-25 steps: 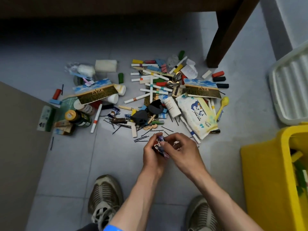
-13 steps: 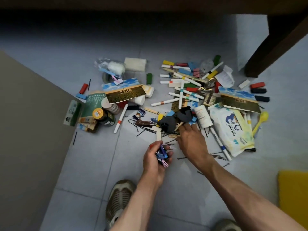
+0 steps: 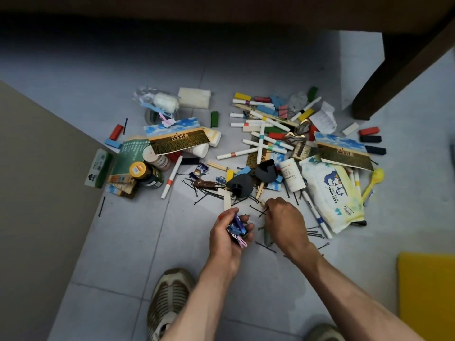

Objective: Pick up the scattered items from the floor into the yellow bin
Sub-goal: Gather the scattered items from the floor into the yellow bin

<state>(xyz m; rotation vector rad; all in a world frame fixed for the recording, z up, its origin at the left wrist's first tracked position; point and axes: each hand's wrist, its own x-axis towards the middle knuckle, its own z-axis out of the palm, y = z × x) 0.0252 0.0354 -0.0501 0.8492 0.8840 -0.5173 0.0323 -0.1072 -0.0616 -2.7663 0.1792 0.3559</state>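
Left hand [image 3: 230, 238] cupped round several small clips [image 3: 237, 230], count unclear; right hand [image 3: 283, 221] pinches one black hairpin [image 3: 263, 212].

Wipes pack [image 3: 337, 193] right of the marker pile [image 3: 263, 136] — bin [image 3: 426, 291] farther right, nearer.

Yellow bin [image 3: 427, 291] cut off at right edge, only a corner showing; right hand [image 3: 285, 225] hides its fingertips' grasp; small clips in left hand [image 3: 230, 238] indistinct.
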